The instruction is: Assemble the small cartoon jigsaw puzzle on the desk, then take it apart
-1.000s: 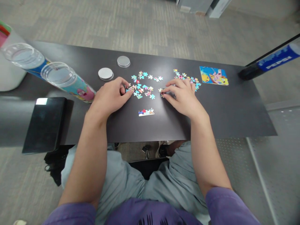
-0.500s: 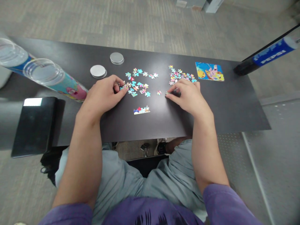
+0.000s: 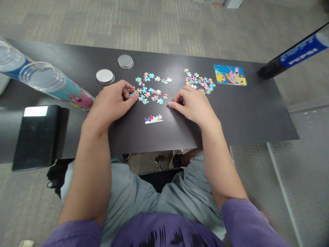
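Puzzle cluster (image 3: 147, 94) on worktop (image 3: 177, 135), at 12 o'clock from joined strip (image 3: 153, 119), has been enlarged by one piece (image 3: 165, 96) brought to its 4 o'clock edge, a second piece (image 3: 169, 106) apparently pinched by right hand (image 3: 191, 103), left hand (image 3: 109, 103) grip undeterminable

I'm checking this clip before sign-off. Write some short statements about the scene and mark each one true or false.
1. The left hand has its fingertips at a group of loose puzzle pieces. True.
2. The joined strip lies farther from the near edge of the table than those pieces. False: it lies nearer.
3. The picture card lies beyond and to the right of the right hand. True.
4. Two stacks of round discs sit on the table. True.
5. The right hand is nearer the discs than the left hand is. False: the left hand is nearer.
6. The hands touch each other. False: they are apart.
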`<state>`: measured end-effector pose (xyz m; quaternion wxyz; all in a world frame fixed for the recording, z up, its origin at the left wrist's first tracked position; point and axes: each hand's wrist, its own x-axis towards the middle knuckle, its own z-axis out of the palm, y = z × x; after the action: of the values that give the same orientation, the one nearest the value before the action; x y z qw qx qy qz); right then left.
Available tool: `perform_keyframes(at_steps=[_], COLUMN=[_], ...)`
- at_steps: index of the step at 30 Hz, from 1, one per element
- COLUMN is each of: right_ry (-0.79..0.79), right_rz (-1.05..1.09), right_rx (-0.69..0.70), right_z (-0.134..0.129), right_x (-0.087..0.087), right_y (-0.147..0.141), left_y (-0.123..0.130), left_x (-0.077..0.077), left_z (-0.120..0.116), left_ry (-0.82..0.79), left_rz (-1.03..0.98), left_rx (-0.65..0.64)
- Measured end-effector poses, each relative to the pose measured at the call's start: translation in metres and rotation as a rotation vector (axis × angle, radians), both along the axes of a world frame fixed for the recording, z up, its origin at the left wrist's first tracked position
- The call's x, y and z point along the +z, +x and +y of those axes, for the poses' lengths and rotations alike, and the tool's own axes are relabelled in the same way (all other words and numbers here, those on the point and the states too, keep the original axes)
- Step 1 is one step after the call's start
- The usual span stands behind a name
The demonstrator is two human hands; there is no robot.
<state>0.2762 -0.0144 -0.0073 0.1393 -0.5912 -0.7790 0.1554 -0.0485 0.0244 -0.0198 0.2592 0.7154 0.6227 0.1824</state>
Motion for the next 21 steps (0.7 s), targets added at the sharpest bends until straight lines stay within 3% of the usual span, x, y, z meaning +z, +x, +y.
perform_keyframes(at_steps=[7, 15, 21], right_ry=[-0.127, -0.1, -0.263], right_rz=[0.17, 0.221, 0.331], right_rx=[0.094, 0.128, 0.178], right_z=[-0.009, 0.002, -0.008], right_x=[0.001, -0.012, -0.001], right_y=[0.023, 0.025, 0.017], left_y=[0.0, 0.0, 0.004], left_x=[-0.002, -0.003, 0.003], left_z=[0.0, 0.0, -0.001], left_ry=[0.02, 0.022, 0.003], left_rz=[-0.011, -0.032, -0.002], left_rx=[-0.009, -0.001, 0.011])
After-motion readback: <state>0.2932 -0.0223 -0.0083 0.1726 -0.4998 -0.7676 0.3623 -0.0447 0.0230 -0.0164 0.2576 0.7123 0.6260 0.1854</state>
